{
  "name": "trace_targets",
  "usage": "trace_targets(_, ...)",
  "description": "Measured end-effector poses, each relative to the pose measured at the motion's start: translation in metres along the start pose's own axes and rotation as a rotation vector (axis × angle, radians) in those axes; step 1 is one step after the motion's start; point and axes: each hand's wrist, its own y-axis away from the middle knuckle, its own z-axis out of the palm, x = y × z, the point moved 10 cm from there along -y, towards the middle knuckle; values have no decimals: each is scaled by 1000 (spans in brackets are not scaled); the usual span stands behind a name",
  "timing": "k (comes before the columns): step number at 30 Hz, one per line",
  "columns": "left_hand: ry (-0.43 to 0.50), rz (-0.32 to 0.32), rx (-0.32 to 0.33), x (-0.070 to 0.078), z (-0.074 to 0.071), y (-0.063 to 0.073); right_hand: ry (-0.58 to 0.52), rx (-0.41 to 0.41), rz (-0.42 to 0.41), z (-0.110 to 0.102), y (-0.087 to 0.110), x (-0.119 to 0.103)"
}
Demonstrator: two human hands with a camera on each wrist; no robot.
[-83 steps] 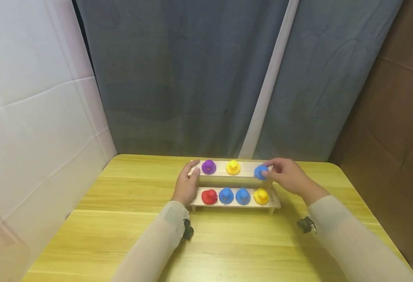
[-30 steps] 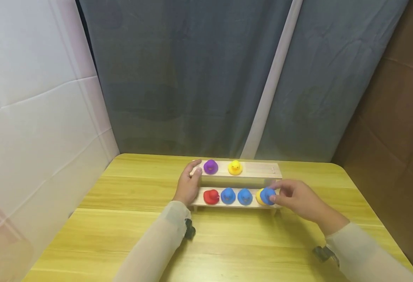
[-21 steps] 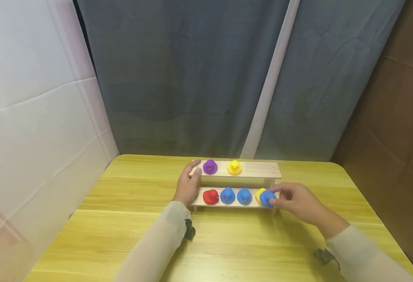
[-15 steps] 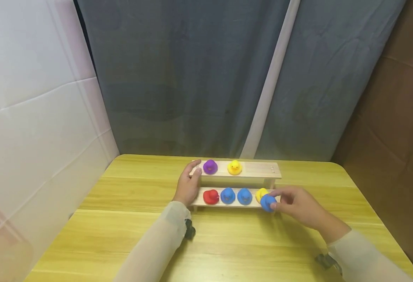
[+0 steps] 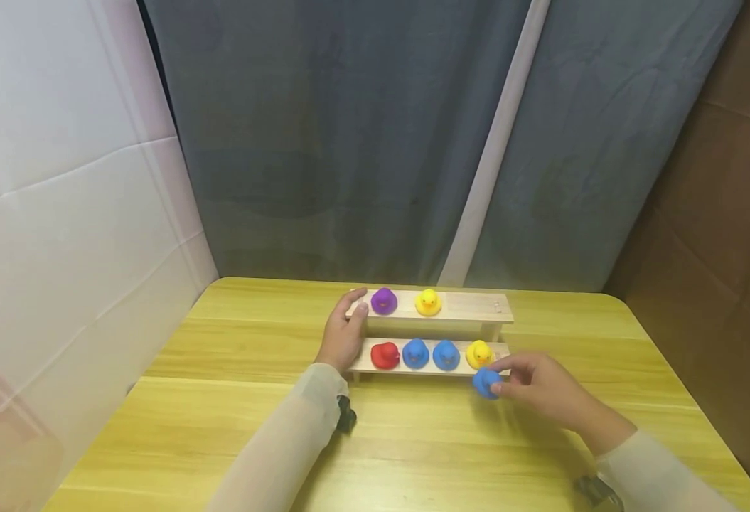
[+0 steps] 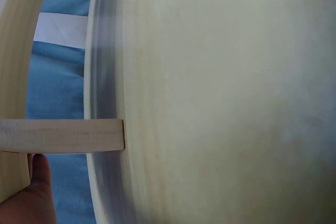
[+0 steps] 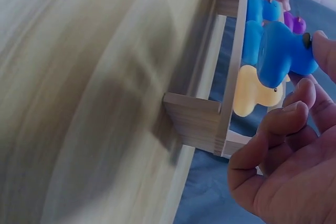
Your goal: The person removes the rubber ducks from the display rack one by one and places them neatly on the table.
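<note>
A two-tier wooden display stand (image 5: pixel 467 307) stands on the table. My left hand (image 5: pixel 341 334) grips the stand's left end, thumb in front. My right hand (image 5: pixel 544 391) pinches a blue rubber duck (image 5: pixel 485 384) in front of the lower tier's right end. In the right wrist view that blue duck (image 7: pixel 277 51) is tilted and held off the stand. On the upper tier sit a purple duck (image 5: pixel 384 301) and a yellow duck (image 5: pixel 428 302). Along the lower tier sit a red duck (image 5: pixel 384 355), two blue ducks (image 5: pixel 416 353) and another yellow duck (image 5: pixel 480 353).
The stand rests near the far edge of a wood-grain table (image 5: pixel 400 455). Grey cloth (image 5: pixel 336 142) hangs behind it, with a white strip (image 5: pixel 490 156). A white cloth wall (image 5: pixel 74 178) lies to the left and a brown one (image 5: pixel 720 249) to the right.
My right hand has taken the blue duck from the upper tier's right end, then brought it down and forward past the lower yellow duck. My left hand has stayed at the stand's left end.
</note>
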Motion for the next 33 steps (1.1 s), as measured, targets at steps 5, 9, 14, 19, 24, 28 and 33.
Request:
trace_targets(5,-6,2,-1,1,1,0,-26,-11,17,6,1,8)
trace_targets(9,-14,0,-1,1,1,0,-19,-18,49,11,3,12)
trace_targets(14,-16,-1,0,0,1,0,5,-31,69,17,4,14)
trace_targets(19,-12,4,-4,1,1,0,7,-38,87,22,4,17)
trace_targets(24,-12,-2,-3,1,1,0,21,-54,108,27,4,23)
trace_targets(28,-19,-4,0,1,1,1,24,-59,133,31,4,27)
trace_targets(33,-12,0,-2,1,1,0,26,-58,146,33,3,27)
